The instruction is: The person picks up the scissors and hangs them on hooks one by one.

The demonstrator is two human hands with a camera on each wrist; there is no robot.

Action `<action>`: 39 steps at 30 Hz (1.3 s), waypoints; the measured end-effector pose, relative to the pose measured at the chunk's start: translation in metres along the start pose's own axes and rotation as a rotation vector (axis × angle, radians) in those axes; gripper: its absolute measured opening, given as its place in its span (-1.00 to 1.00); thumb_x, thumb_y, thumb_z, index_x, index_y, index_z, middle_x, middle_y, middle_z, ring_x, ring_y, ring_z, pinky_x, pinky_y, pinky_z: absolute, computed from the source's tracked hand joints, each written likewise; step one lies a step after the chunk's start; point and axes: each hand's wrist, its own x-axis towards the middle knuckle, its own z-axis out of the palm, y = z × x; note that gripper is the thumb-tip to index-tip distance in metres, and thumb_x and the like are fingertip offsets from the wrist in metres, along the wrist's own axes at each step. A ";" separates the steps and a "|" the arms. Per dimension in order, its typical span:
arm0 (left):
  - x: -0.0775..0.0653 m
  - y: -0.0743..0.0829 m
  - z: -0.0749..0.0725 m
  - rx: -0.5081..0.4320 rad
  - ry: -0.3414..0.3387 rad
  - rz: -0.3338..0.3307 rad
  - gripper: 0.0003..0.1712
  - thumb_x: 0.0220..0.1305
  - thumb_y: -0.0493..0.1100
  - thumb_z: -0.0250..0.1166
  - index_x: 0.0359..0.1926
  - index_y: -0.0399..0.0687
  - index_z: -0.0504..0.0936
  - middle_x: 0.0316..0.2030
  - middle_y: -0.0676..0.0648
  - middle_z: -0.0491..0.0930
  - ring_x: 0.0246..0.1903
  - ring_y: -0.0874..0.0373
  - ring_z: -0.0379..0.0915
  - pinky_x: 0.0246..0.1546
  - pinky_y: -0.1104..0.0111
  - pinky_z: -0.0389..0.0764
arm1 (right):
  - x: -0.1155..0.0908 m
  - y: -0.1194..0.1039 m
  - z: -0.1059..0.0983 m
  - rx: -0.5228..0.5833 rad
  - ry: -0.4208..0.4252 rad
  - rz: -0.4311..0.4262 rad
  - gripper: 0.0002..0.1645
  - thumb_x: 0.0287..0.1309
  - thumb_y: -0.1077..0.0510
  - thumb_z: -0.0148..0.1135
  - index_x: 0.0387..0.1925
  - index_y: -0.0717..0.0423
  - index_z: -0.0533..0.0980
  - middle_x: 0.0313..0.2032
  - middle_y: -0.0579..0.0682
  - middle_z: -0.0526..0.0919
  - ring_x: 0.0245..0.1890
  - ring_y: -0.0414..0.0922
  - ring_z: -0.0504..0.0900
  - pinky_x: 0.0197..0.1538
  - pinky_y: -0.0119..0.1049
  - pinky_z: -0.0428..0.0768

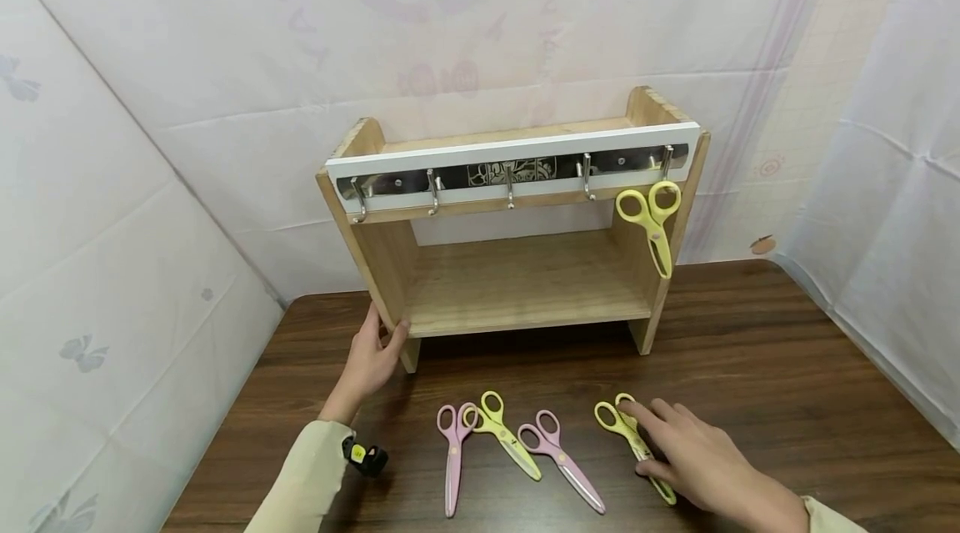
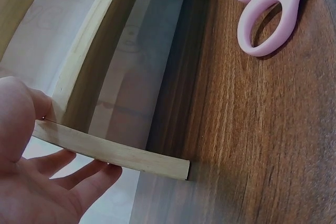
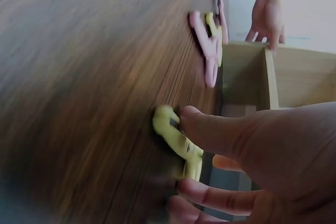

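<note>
A light wooden shelf (image 1: 525, 274) stands on the table with a white hook rail (image 1: 450, 156) across its upper front. My left hand (image 1: 371, 358) grips the lower edge of its left side panel, thumb in front and fingers behind. Yellow scissors (image 1: 657, 233) hang from the rail's rightmost hook. On the table at right, my right hand (image 1: 693, 454) reaches over another pair of yellow scissors (image 1: 622, 424); thumb and fingers spread around them. The right wrist view also shows these scissors (image 3: 181, 142), blurred; firm contact is unclear.
Pink scissors (image 1: 453, 454), yellow scissors (image 1: 504, 433) and a second pink pair (image 1: 562, 462) lie in front of the shelf, the first two touching or overlapping at the handles. The dark wood table (image 1: 285, 408) meets pale fabric walls (image 1: 247, 99) behind and beside it.
</note>
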 end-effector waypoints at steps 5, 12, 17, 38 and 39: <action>0.001 -0.002 0.000 0.018 0.002 0.001 -0.34 0.60 -0.17 0.10 0.56 -0.12 0.07 0.35 -0.44 0.34 0.32 -0.40 0.33 0.07 -0.16 0.62 | -0.004 0.011 -0.007 -0.005 -0.035 0.086 -0.37 -0.09 -0.07 0.66 0.06 -0.17 0.57 -0.23 -0.30 0.52 -0.26 -0.21 0.58 -0.48 -0.28 0.49; 0.001 -0.001 0.000 0.015 0.005 0.005 -0.31 0.59 -0.18 0.10 0.58 -0.11 0.04 0.35 -0.46 0.32 0.32 -0.41 0.34 0.08 -0.18 0.61 | -0.007 0.022 -0.009 0.000 -0.037 0.112 -0.63 -0.08 0.09 0.66 -0.28 -0.25 0.61 -0.37 -0.34 0.43 -0.46 -0.39 0.39 -0.54 -0.36 0.40; 0.001 0.000 0.000 0.007 0.001 0.004 -0.32 0.60 -0.18 0.10 0.58 -0.10 0.05 0.35 -0.45 0.33 0.32 -0.40 0.33 0.08 -0.17 0.61 | -0.007 0.025 -0.007 0.041 -0.015 0.123 -0.61 -0.09 0.18 0.65 -0.37 -0.25 0.56 -0.44 -0.37 0.42 -0.50 -0.41 0.38 -0.55 -0.37 0.38; -0.001 0.001 0.000 -0.009 -0.002 0.007 -0.33 0.60 -0.14 0.10 0.56 -0.15 0.08 0.33 -0.45 0.35 0.31 -0.41 0.35 0.07 -0.17 0.62 | -0.003 0.021 -0.004 -0.044 0.029 0.131 -0.64 -0.03 0.08 0.64 -0.46 -0.22 0.50 -0.51 -0.33 0.33 -0.58 -0.33 0.32 -0.62 -0.33 0.31; -0.001 0.001 0.000 -0.009 -0.001 0.005 -0.34 0.60 -0.15 0.10 0.56 -0.15 0.08 0.33 -0.46 0.35 0.31 -0.42 0.35 0.08 -0.17 0.61 | -0.003 0.021 -0.004 -0.042 0.030 0.130 -0.63 -0.03 0.08 0.64 -0.46 -0.23 0.50 -0.51 -0.34 0.33 -0.58 -0.34 0.31 -0.62 -0.33 0.31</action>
